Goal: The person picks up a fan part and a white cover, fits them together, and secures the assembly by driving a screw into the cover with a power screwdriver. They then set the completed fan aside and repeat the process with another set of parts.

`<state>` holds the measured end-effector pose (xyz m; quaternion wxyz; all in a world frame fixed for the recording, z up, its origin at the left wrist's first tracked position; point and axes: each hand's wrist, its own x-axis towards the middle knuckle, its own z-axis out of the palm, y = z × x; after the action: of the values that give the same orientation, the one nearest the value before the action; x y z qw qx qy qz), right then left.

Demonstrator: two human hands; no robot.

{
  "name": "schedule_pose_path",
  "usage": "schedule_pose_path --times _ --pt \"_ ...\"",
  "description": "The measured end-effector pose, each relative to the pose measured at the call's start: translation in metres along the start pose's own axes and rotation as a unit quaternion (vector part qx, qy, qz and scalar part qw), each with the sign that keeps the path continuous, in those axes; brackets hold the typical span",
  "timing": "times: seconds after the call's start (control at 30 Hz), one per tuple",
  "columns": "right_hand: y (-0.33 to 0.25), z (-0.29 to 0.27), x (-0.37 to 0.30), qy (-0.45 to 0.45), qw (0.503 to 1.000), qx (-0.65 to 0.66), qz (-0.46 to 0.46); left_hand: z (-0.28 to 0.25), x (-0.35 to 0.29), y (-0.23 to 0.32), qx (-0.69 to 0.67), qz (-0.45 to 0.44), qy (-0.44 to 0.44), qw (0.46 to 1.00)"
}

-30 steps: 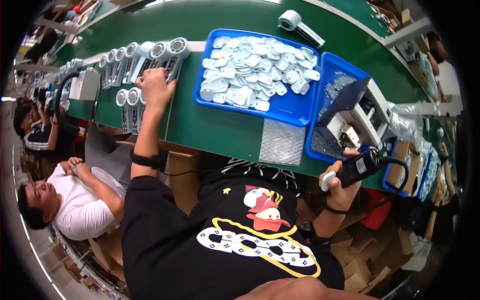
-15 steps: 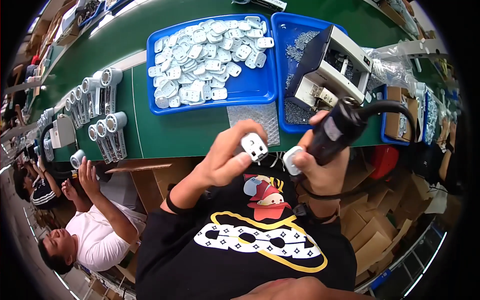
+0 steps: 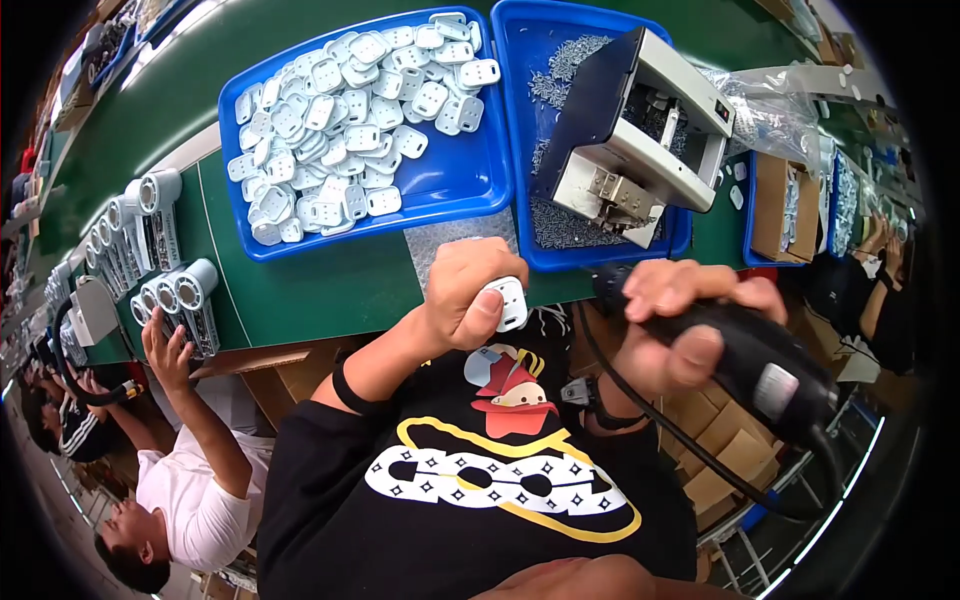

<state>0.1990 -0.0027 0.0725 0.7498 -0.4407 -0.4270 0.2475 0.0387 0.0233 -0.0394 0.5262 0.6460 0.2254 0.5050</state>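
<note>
My left hand (image 3: 470, 290) is closed around a small white plastic piece (image 3: 510, 303), with the thumb pressed against it. A rounded face with small holes shows on that piece; the rest is hidden by the fingers. To its right, my right hand (image 3: 675, 325) has its fingers around a black electric screwdriver (image 3: 765, 375). The tool lies slantwise, its narrow end toward the left hand and its cable end at lower right. Motion blurs the narrow end, which is apart from the white piece.
Ahead stands a blue tray (image 3: 455, 190) heaped with white plates. Beside it, another blue tray (image 3: 515, 110) bears loose screws and a screw feeder machine (image 3: 620, 150). White cylindrical devices (image 3: 160, 230) stand on the green table (image 3: 330, 290) at left, near a co-worker (image 3: 200, 480).
The screwdriver has swung from upright to slantwise, its narrow end now toward the left. The plate from my right fingers now appears against the left hand's piece. The view has shifted.
</note>
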Motion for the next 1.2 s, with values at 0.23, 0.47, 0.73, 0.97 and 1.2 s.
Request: schedule_pose_path --times 0.23,0.47,0.73,0.97,1.2 --pt "0.031 -0.008 0.036 0.015 0.990 -0.139 -0.014 0.009 0.014 0.004 0.012 0.006 -0.010 1.000" --pt "-0.044 0.003 0.012 -0.083 0.990 0.114 0.016 0.009 0.012 0.001 0.024 0.006 -0.006 1.000" --pt "-0.038 0.025 0.020 -0.169 0.981 0.095 -0.003 0.012 0.015 -0.001 0.044 0.025 -0.004 0.999" --pt "-0.022 0.026 0.014 -0.181 0.977 0.110 -0.013 0.012 0.016 0.000 0.047 0.022 -0.016 0.999" --pt "-0.032 0.014 0.002 -0.131 0.987 0.095 -0.026 0.010 0.015 -0.004 0.059 0.019 -0.032 0.998"
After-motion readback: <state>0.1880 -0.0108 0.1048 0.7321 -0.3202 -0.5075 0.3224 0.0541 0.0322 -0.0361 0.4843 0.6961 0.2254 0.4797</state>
